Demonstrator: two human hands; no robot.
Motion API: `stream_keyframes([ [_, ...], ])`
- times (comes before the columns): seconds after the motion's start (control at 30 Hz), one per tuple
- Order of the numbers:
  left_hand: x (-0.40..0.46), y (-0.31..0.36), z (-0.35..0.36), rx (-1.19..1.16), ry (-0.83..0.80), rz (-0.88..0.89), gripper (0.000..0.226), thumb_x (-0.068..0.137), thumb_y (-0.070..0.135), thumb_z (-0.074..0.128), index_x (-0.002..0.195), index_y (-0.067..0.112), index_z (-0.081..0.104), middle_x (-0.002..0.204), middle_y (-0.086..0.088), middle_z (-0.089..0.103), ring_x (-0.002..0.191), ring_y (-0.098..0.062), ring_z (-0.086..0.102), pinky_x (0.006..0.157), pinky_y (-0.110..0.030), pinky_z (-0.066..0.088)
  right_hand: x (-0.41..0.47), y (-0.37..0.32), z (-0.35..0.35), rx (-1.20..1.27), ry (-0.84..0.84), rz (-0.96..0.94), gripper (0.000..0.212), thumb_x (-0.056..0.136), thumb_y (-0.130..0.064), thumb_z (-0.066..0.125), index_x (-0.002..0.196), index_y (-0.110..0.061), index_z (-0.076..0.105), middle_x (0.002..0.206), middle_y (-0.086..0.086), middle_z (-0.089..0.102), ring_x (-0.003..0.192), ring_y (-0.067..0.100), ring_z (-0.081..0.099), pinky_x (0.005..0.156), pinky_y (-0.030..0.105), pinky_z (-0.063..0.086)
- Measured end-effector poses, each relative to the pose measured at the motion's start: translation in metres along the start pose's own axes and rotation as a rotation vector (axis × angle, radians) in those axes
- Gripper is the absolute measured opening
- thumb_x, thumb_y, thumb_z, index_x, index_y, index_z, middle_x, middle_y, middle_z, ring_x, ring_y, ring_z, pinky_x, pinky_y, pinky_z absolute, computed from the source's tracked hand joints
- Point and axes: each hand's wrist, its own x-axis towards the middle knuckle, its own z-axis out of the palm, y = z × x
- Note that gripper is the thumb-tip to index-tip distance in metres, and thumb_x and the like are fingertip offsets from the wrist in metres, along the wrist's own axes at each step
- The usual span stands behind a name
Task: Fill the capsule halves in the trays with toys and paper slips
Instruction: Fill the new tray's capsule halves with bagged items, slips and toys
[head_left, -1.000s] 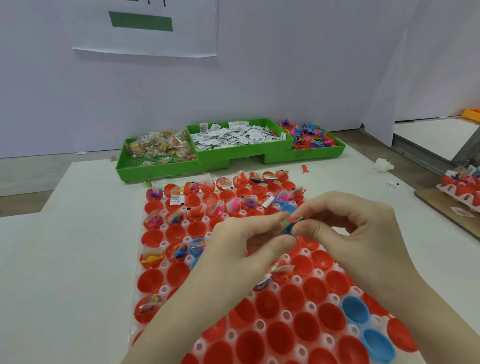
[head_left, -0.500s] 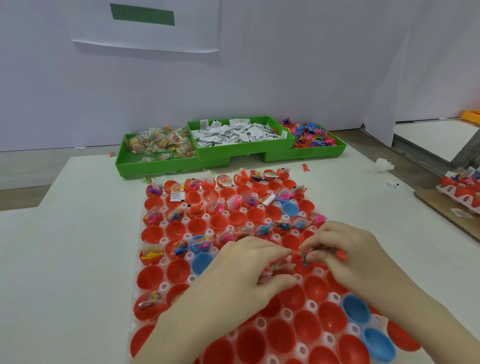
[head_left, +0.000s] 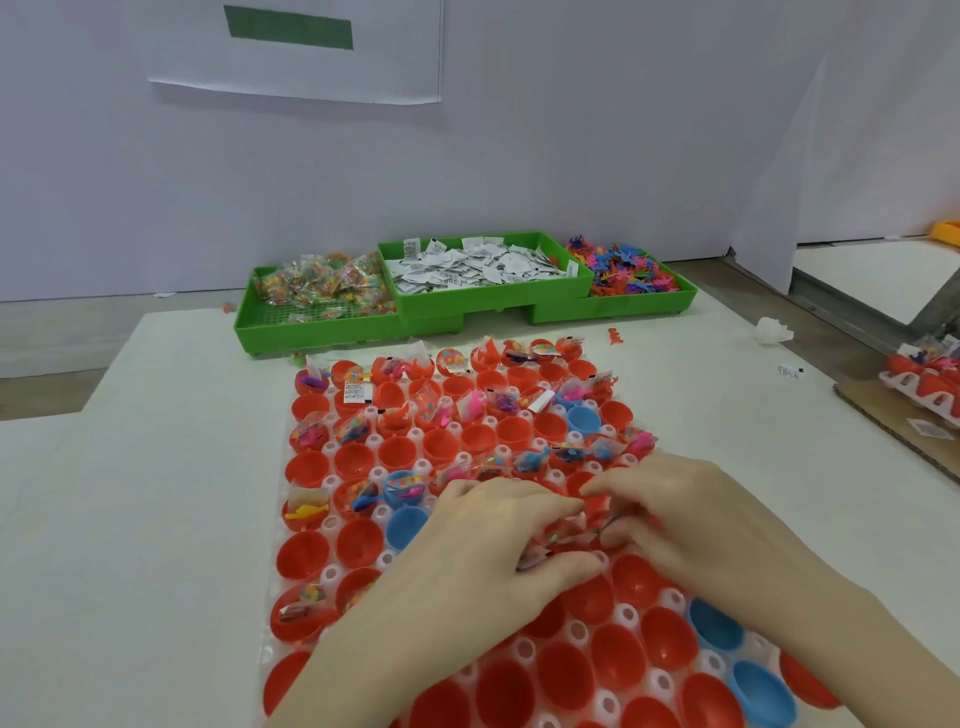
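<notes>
Hands, left (head_left: 498, 540) and right (head_left: 691, 525), pinch toy packets (head_left: 563, 535) over the capsule tray (head_left: 332, 574); loosen your grip early and packets miss their cups.

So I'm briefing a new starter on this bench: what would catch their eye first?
The big sheet of red capsule halves, dotted with a few blue ones, fills the table's middle. Both hands, left and right, meet over it, fingers working at a small wrapped toy. Behind sit three green trays: bagged toys, paper slips, loose coloured figures.

Both hands, left (head_left: 498, 540) and right (head_left: 691, 519), have dropped from mid-air onto the capsule tray (head_left: 332, 574) (fingertips meeting).
</notes>
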Motion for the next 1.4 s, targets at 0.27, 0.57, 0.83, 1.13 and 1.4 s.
stream_keyframes([
  [0.27,-0.002,-0.011,-0.065,-0.501,0.262,-0.279,0.018,0.090,0.009,0.057,0.094,0.004,0.074,0.082,-0.008,0.072,0.086,0.011,0.062,0.061,0.004,0.037,0.012,0.022,-0.035,0.395,-0.269,0.127,0.034,0.058,-0.048,0.079,0.086,-0.060,0.063,0.085,-0.029,0.062,0.088,-0.007,0.054,0.072,0.010,0.043],
  [0.57,0.043,-0.166,-0.126,-0.150,0.520,-0.572,0.022,0.089,0.025,0.057,0.103,0.012,0.068,0.101,0.001,0.067,0.096,-0.014,0.058,0.081,-0.024,0.035,0.126,0.123,-0.033,0.535,0.392,0.407,0.012,0.085,-0.015,0.064,0.075,-0.012,0.070,0.074,0.005,0.071,0.070,0.013,0.061,0.061,0.013,0.044],
  [0.83,0.112,-0.228,-0.114,0.446,0.184,-0.746,0.052,0.095,0.053,0.029,0.124,0.020,0.056,0.119,-0.005,0.063,0.111,-0.021,0.056,0.104,-0.036,0.033,0.221,0.195,0.008,0.230,0.194,0.697,0.038,0.094,-0.032,0.049,0.122,-0.006,0.054,0.122,0.013,0.058,0.112,0.028,0.053,0.091,0.034,0.041],
  [1.13,0.146,-0.236,-0.092,0.320,0.334,-0.844,0.032,0.086,0.050,0.055,0.096,0.021,0.066,0.065,0.003,0.060,0.075,-0.020,0.063,0.086,-0.036,0.047,0.251,0.208,0.014,0.172,0.207,0.866,0.020,0.080,-0.026,0.069,0.090,-0.008,0.069,0.093,0.009,0.068,0.079,0.022,0.059,0.073,0.032,0.050],
  [1.4,0.160,-0.238,-0.092,0.241,0.359,-0.860,0.054,0.074,0.046,0.072,0.118,0.020,0.055,0.112,0.003,0.064,0.111,-0.022,0.055,0.095,-0.038,0.042,0.254,0.210,0.022,0.197,0.385,0.750,0.024,0.081,-0.011,0.067,0.105,-0.013,0.061,0.087,0.001,0.064,0.083,0.018,0.056,0.076,0.031,0.046],
])
